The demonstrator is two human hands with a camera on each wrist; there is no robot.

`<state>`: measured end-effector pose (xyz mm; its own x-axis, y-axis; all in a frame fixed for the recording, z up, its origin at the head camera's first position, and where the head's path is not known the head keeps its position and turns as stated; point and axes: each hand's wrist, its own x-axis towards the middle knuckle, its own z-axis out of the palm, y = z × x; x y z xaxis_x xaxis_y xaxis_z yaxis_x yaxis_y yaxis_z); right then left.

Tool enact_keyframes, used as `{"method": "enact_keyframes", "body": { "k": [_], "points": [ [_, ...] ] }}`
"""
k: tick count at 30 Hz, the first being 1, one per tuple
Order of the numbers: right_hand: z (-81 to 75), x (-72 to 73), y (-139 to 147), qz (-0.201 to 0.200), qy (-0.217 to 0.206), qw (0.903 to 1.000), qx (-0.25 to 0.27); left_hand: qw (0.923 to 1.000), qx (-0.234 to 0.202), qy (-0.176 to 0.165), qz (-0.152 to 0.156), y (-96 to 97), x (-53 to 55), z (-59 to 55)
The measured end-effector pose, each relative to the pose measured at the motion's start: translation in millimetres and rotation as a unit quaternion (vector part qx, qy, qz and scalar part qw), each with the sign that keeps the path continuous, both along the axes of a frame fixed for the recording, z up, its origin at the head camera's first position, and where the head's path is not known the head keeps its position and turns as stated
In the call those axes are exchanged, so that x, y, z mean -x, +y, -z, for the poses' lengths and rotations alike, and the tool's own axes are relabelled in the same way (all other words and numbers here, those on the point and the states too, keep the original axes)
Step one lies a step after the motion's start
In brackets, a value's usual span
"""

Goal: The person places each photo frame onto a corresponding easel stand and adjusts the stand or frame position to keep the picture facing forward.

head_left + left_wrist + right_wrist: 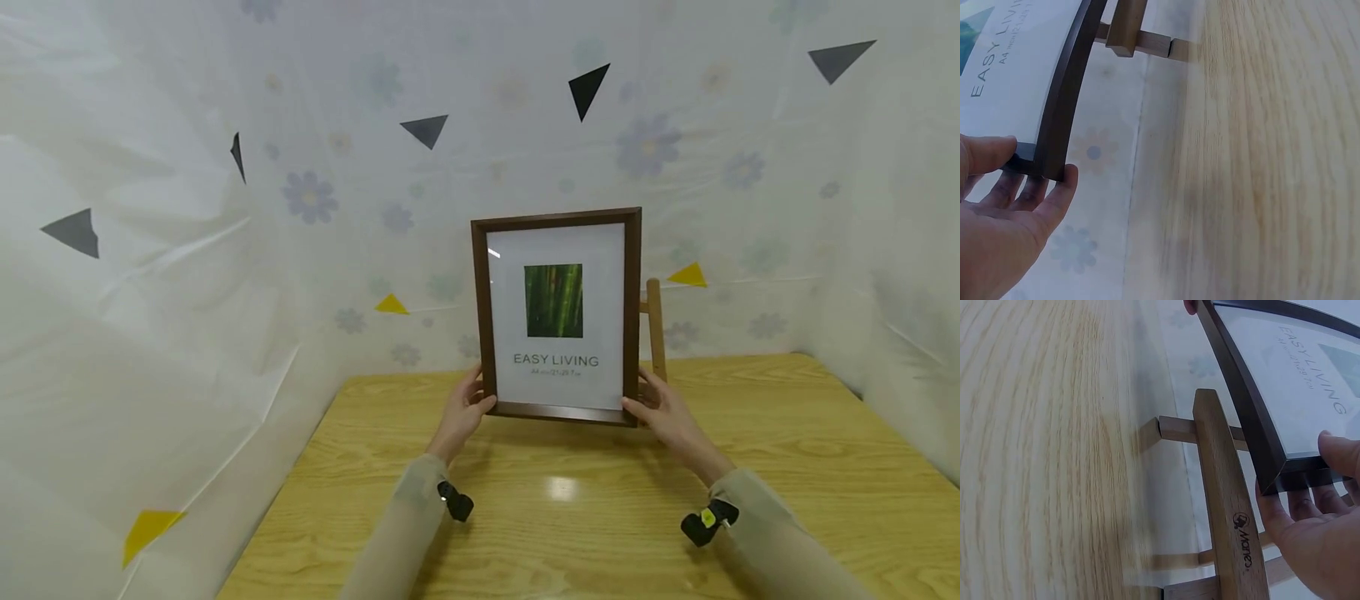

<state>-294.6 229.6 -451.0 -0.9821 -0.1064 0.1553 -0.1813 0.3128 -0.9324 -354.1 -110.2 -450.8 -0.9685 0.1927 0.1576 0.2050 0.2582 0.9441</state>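
A dark brown picture frame (pixel 557 308) stands nearly upright in the head view, with a green bamboo picture and the words EASY LIVING behind its front. My left hand (pixel 459 417) grips its lower left corner, thumb on the front and fingers behind and under it. At the lower right corner, my right hand (pixel 671 421) holds it the same way. Behind the frame is a wooden easel (pixel 656 333), mostly hidden in the head view. The right wrist view shows the lettered bar (pixel 1225 487) of this easel, with the frame's bottom edge held off the table.
The wood-grain table (pixel 562 533) reaches back to a flowered plastic sheet (pixel 345 275) that hangs at the rear and sides. Black, grey and yellow triangles (pixel 588 90) are stuck on the sheet. Each wrist wears a small black camera (pixel 456 502).
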Motion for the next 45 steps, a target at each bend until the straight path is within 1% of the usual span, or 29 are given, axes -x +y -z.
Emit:
{"method": "enact_keyframes", "body": {
  "k": [5, 9, 11, 15, 19, 25, 32, 35, 38, 42, 45],
  "points": [
    [-1.7, 0.5, 8, 0.005, 0.01, 0.9999, -0.001, 0.9999, 0.012, 0.011, 0.004, 9.7, 5.0, -3.5],
    [-4.0, 0.4, 14, 0.007, 0.003, 1.0, 0.001, 0.9996, 0.009, 0.024, 0.016, 17.8, 8.5, -7.3],
    [-5.0, 0.0, 16, 0.01, -0.003, 0.9999, 0.0, 0.9992, 0.007, 0.032, 0.021, 21.7, 9.8, -7.6],
    [-6.7, -0.9, 21, 0.015, 0.004, 0.9999, -0.007, 0.9992, 0.01, 0.032, 0.021, 28.1, 11.0, -6.5],
    [-6.9, -2.5, 26, 0.017, 0.017, 0.9997, -0.009, 0.9997, 0.007, 0.019, 0.016, 34.5, 13.6, -4.8],
    [-5.0, -4.8, 35, 0.02, 0.028, 0.9994, -0.006, 0.9996, -0.014, -0.009, 0.022, 45.1, 18.9, -3.2],
    [-3.9, -6.7, 43, 0.025, 0.019, 0.9995, -0.004, 0.9988, -0.026, -0.01, 0.04, 54.2, 22.7, 0.7],
    [-4.0, -5.8, 48, 0.033, 0.021, 0.9992, -0.009, 0.9986, -0.027, -0.013, 0.043, 58.4, 23.3, -0.3],
    [-4.1, -5.5, 51, 0.041, 0.02, 0.9989, -0.012, 0.9983, -0.026, -0.024, 0.047, 63.8, 24.3, -1.7],
    [-5.1, -7.3, 55, 0.043, 0.01, 0.999, -0.001, 0.9982, -0.021, -0.03, 0.048, 69.8, 27.1, -2.9],
    [-5.6, -9.2, 57, 0.043, 0.005, 0.999, 0.01, 0.9983, -0.014, -0.028, 0.049, 74.2, 28.6, -4.0]
  ]
}}
